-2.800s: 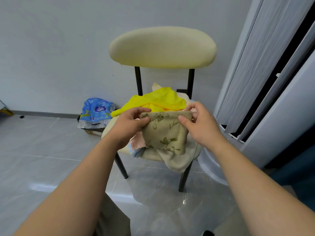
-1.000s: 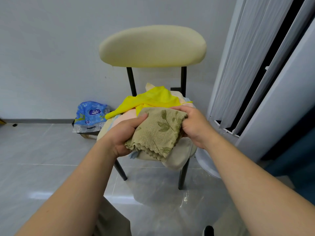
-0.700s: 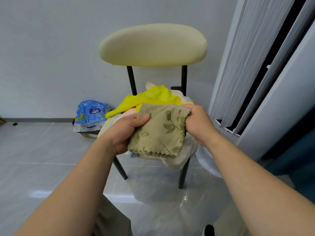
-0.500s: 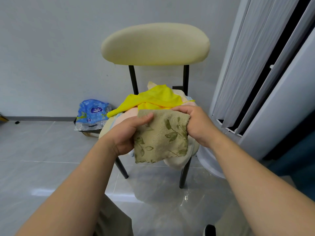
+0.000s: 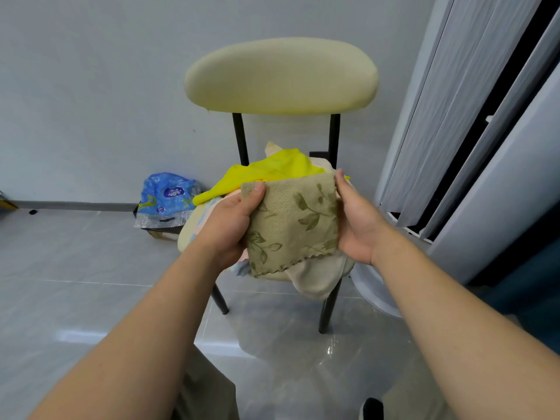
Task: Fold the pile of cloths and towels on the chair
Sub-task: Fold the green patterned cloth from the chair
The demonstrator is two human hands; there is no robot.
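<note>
You hold the folded olive-green towel with a leaf print [image 5: 292, 225] up in front of the cream-padded, black-legged chair [image 5: 281, 75], just above the pile on its seat. Your left hand [image 5: 227, 222] pinches the top left corner, thumb in front and fingers curled behind. Your right hand [image 5: 357, 219] grips the right edge, thumb laid along it, with its fingers hidden behind the fabric. A bright yellow cloth [image 5: 272, 169] tops the pile, and a beige cloth [image 5: 318, 277] hangs over the seat's front.

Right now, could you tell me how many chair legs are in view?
2: left leg and right leg, both at the front; rear legs may be hidden.
</note>
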